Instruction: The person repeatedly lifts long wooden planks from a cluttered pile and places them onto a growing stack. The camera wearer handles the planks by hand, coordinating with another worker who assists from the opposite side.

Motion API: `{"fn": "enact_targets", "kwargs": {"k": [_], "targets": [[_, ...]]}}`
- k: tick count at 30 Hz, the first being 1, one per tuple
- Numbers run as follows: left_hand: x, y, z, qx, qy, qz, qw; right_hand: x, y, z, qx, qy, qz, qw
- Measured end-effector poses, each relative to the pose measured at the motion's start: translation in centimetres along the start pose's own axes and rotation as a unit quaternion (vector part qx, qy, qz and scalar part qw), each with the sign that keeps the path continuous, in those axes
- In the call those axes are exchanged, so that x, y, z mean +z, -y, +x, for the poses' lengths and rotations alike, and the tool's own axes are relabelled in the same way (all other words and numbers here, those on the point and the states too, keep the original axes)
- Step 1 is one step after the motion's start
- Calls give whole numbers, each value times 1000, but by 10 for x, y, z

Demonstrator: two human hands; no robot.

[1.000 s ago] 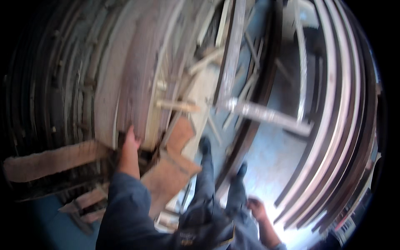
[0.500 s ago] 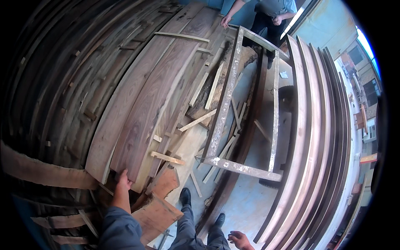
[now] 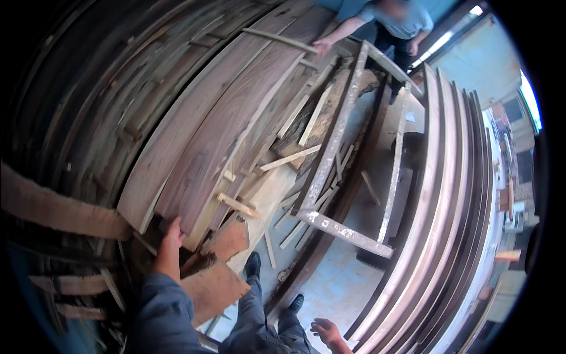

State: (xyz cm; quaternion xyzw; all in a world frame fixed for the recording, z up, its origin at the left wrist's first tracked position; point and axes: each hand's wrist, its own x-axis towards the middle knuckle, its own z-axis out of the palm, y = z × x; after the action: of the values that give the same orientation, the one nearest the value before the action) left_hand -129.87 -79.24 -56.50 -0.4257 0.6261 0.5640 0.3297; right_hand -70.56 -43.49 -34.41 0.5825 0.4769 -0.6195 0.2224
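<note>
My left hand (image 3: 172, 233) grips the near end of a long brown wooden plank (image 3: 203, 171), its fingers at the end corner. Beside that plank, on its left, lies a second wide plank (image 3: 171, 141). Across the far part of both rests a thin wooden strip (image 3: 277, 39). A co-worker's hand (image 3: 322, 47) is at the strip's right end. Low in the view, my right hand (image 3: 325, 331) hangs free beside my leg, fingers loosely bent and apart, holding nothing.
A worn metal frame (image 3: 345, 233) stands right of the planks. Further right is a stack of long boards (image 3: 433, 206). Rough slabs (image 3: 215, 289) lie by my left foot, and loose strips (image 3: 292, 236) litter the floor. Stacked dark boards (image 3: 94, 118) fill the left side.
The co-worker's arm has reached forward, bringing that hand to the strip's end. My left hand stays at the plank's end. My view has shifted slightly.
</note>
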Motion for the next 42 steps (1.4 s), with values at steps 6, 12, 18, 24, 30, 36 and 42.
{"fn": "enact_targets", "kwargs": {"k": [6, 12, 18, 24, 30, 36, 42], "targets": [[-6, 10, 14, 16, 9, -18, 1000, 3, -6, 3, 12, 7, 9, 1000], [9, 24, 10, -18, -56, -42, 997, 7, 4, 9, 10, 13, -23, 1000], [10, 19, 2, -27, -36, -54, 998, 20, 20, 20, -19, 44, -42, 998], [22, 24, 1, -13, -54, -133, 989, 44, 30, 22, -12, 61, -11, 998], [11, 10, -11, -37, -26, -99, 994, 49, -1, 27, -10, 58, 30, 998], [-2, 2, -34, -10, 13, -82, 997, 41, -43, 27, 15, 49, 65, 997], [-17, 17, -37, 2, -12, -35, 999, 30, -71, 22, 9, 41, 118, 992]]}}
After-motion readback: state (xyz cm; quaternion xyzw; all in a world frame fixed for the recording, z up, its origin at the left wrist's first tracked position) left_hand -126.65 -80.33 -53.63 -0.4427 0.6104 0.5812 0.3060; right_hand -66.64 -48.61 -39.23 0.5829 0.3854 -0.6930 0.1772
